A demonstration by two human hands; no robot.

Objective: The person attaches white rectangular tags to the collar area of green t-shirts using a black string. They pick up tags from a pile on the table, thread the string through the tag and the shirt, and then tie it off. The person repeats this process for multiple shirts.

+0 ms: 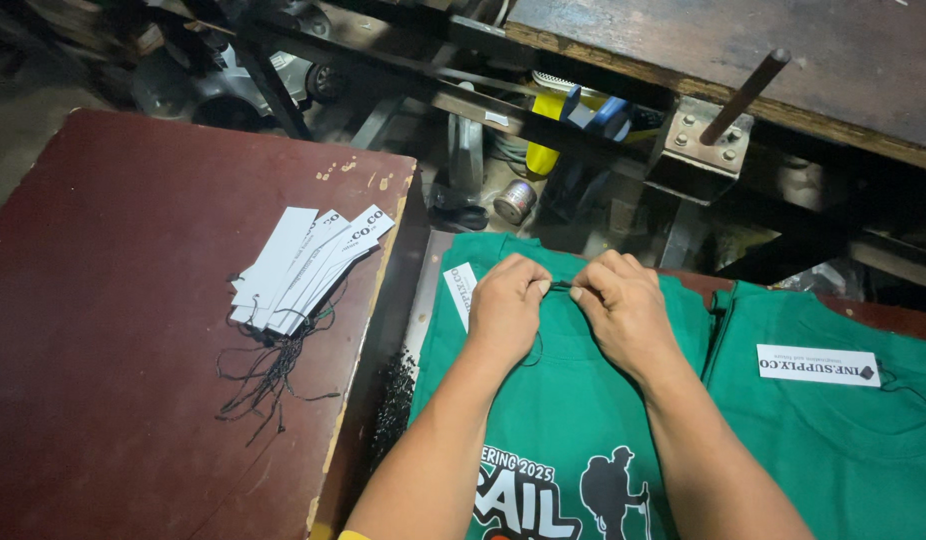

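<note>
Two bare hands meet over a green T-shirt (573, 420) that lies flat in front of the person. The left hand (505, 305) is curled up tight, with its fingertips pressed together. The right hand (623, 305) is curled the same way. Between them runs a thin black string (560, 286). Each hand pinches one end of it, so the string sits right in the gap between the two sets of fingertips, up by the neck of the shirt. The hands almost touch each other.

A white paper tag (461, 294) lies on the shirt just beside the left hand, on its outer side. I cannot tell if the string goes to this tag. The shirt has a white and black picture of a hiker (613, 490) lower down, near the wrists.

A second green T-shirt (833, 450) lies to the right, next to the first one. It has its own white tag (818, 365) resting on top.

To the left is a dark red board (113, 350). On it sits a pile of white tags (303, 268), spread like a fan, with a tangle of black strings (273, 370) hanging from them. This pile is well apart from the hands.

Behind the shirts there are metal bars and a small spool (515, 201).
</note>
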